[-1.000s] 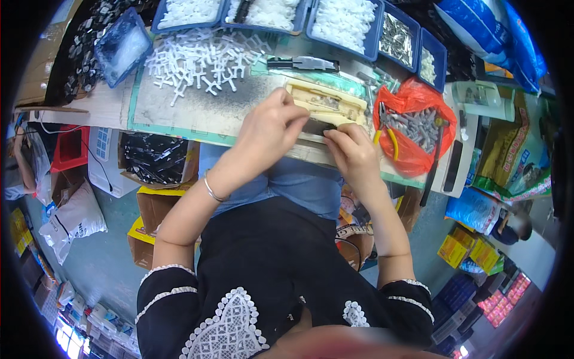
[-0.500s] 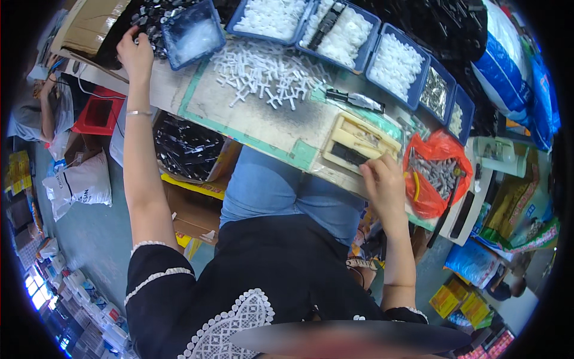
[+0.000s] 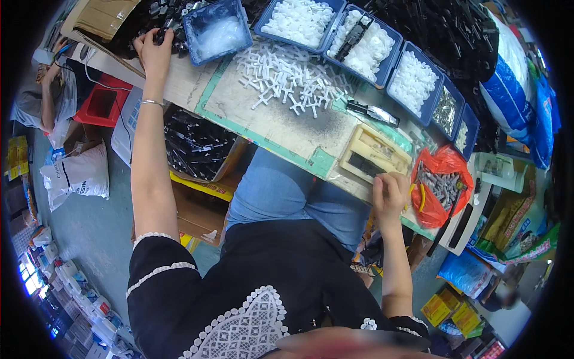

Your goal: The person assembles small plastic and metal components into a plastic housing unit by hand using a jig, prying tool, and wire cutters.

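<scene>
At the far left, my left hand [image 3: 154,55] reaches into a heap of small black plastic parts [image 3: 179,23]. Its thumb and fingers are closed around a small black plastic part [image 3: 159,36]. My right hand [image 3: 391,196] rests at the near right corner of a cream fixture block [image 3: 378,145], its fingers curled inward; whatever they may pinch is hidden. A dark rectangular piece [image 3: 365,164] lies in the block's near slot. Behind the block is a black and silver tool-like piece [image 3: 373,112].
White cross-shaped parts [image 3: 287,78] are piled mid-table. Blue bins [image 3: 327,55] of white pieces curve along the back; another blue bin [image 3: 220,58] stands beside my left hand. A red bag [image 3: 437,209] of grey parts sits right. Below the table is a box of black parts [image 3: 197,143].
My left hand has closed on a small black part in the heap. The right hand's fingers have curled more beside the fixture. The whole view has shifted a little.
</scene>
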Motion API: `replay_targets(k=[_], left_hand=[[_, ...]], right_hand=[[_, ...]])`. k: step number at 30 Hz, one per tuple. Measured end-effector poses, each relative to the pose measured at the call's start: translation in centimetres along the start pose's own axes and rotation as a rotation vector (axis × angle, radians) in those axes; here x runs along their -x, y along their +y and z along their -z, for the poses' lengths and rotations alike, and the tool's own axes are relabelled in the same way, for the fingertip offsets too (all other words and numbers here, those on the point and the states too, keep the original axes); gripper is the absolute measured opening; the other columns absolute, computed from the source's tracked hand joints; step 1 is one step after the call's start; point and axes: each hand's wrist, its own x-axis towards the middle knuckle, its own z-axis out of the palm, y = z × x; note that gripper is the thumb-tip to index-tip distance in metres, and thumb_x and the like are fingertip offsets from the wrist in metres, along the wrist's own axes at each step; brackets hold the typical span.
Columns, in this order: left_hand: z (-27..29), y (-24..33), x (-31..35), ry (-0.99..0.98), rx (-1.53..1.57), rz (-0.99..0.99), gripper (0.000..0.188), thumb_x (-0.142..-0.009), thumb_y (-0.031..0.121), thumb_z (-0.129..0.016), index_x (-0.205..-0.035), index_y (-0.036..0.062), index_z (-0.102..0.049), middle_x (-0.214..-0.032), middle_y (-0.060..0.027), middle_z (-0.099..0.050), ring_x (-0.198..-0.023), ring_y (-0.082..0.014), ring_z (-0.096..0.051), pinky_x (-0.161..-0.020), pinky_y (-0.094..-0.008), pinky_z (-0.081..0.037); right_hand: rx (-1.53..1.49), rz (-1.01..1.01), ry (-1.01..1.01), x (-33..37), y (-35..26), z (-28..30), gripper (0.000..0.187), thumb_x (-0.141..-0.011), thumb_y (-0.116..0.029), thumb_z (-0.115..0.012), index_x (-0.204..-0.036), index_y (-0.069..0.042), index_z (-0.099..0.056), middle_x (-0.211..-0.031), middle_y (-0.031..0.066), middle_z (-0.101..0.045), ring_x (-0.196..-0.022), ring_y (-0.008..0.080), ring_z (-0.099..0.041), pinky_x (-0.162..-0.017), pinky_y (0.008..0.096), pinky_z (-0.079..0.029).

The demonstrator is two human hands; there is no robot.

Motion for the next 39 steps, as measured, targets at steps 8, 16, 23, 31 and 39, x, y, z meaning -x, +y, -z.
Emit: replay_targets(k=[8, 16, 23, 31, 39], left_hand=[[1.0, 1.5, -2.2, -0.213, -0.061, 0.087, 0.047, -0.075, 0.045, -0.063, -0.106, 0.0098, -0.062, -0.101, -0.0177, -0.063, -0.096, -0.0344, -0.059, -0.084, -0.0388, -0.045], [3.2, 2.1, 3.4, -0.159, 0.156, -0.001, 0.029, -0.077, 0.028, -0.07, -0.09, 0.0026, -0.069, -0.087, -0.0127, -0.065, -0.08, -0.0237, -0.062, -0.074, -0.03, -0.047], [6.6, 5.9, 8.7, -0.152, 0.238, 0.061, 0.025, -0.074, 0.021, -0.071, -0.091, 0.0023, -0.067, -0.093, -0.0114, -0.065, -0.083, -0.0222, -0.063, -0.075, -0.031, -0.049], [7.8, 8.9, 9.4, -0.291, 0.051, 0.042, 0.037, -0.073, 0.032, -0.07, -0.1, 0.0081, -0.062, -0.108, -0.0156, -0.063, -0.096, -0.0327, -0.062, -0.08, -0.0384, -0.049], [7.0, 11.2, 11.8, -0.16, -0.001, -0.007, 0.038, -0.074, 0.031, -0.067, -0.1, 0.0047, -0.063, -0.096, -0.0149, -0.062, -0.086, -0.0333, -0.062, -0.075, -0.0402, -0.05]], right_hand=[[-0.004, 0.006, 0.002, 0.0, 0.0, -0.2, 0.01, -0.073, -0.004, -0.067, -0.08, -0.004, -0.06, -0.079, 0.0094, -0.055, -0.072, 0.0265, -0.052, -0.064, 0.0358, -0.04], [0.033, -0.012, 0.001, 0.2, -0.1, -0.1, 0.009, -0.073, -0.004, -0.067, -0.08, -0.003, -0.06, -0.079, 0.0097, -0.055, -0.072, 0.0267, -0.051, -0.065, 0.0358, -0.04], [-0.045, -0.082, -0.08, -0.8, -0.7, 1.0, 0.009, -0.073, -0.004, -0.067, -0.079, -0.002, -0.06, -0.076, 0.0103, -0.055, -0.07, 0.0269, -0.053, -0.063, 0.0355, -0.041], [-0.182, 0.083, -0.135, -6.6, -5.1, 0.5, 0.009, -0.074, -0.007, -0.068, -0.077, -0.003, -0.061, -0.078, 0.0103, -0.058, -0.074, 0.0267, -0.056, -0.066, 0.0354, -0.044], [-0.457, 0.212, -0.375, -10.7, -12.4, -9.9, 0.04, -0.074, -0.014, -0.068, -0.109, -0.003, -0.054, -0.101, 0.0152, -0.054, -0.093, 0.034, -0.055, -0.079, 0.0398, -0.046]])
